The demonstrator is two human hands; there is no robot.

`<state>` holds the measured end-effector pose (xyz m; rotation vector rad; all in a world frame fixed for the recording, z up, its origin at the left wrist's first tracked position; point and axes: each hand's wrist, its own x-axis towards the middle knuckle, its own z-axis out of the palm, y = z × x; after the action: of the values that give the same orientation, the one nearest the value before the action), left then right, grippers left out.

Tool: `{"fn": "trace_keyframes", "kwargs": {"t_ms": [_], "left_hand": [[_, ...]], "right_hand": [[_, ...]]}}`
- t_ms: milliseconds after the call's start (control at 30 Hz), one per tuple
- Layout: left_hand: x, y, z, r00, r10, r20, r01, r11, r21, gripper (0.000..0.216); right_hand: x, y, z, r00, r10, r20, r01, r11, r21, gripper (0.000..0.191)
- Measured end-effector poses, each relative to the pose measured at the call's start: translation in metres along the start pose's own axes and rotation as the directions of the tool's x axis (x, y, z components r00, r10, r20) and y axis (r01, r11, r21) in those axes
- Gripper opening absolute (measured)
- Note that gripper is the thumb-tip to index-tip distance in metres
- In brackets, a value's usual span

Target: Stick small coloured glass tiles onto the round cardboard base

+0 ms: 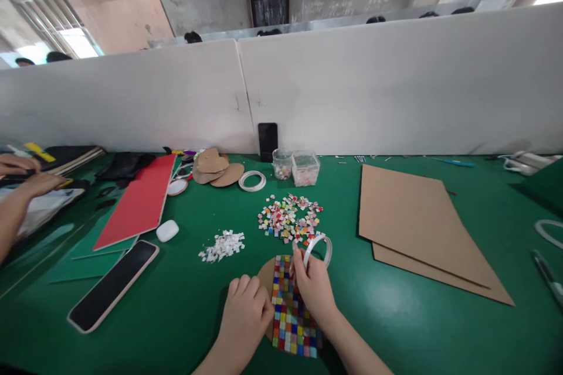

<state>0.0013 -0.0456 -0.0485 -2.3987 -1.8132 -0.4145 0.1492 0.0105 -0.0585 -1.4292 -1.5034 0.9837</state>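
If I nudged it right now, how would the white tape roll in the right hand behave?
Set loose on edge, the white tape roll would likely roll, being a round ring. Its open middle suggests it is fairly light. Held at one side by the right hand, it may merely tilt.

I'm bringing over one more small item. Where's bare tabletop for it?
Bare green table shows between the right hand and the cardboard sheets; a smaller patch lies between the flat phone and the left hand. Crowded: the mosaic between the hands, and the left side, where the red board overlaps green sheets.
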Motion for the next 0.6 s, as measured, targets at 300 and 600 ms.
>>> {"fn": "trace_keyframes", "kwargs": {"t_ms": [300,600], "left_hand": [[0.0023,0.0002,0.01,0.999,0.015,-0.031,-0.015,1.0,0.006,0.022],[0.0023,0.0006,0.0093,1.0,0.031,0.0,-0.031,0.999,0.039,0.021]], "right_hand": [[-0.0004,0.0012,0.001,1.0,0.003,0.002,-0.002,0.996,-0.087,0.043],[-0.0004,0.0008,0.0017,1.0,0.014,0.005,-0.013,0.994,-0.11,0.042]]}}
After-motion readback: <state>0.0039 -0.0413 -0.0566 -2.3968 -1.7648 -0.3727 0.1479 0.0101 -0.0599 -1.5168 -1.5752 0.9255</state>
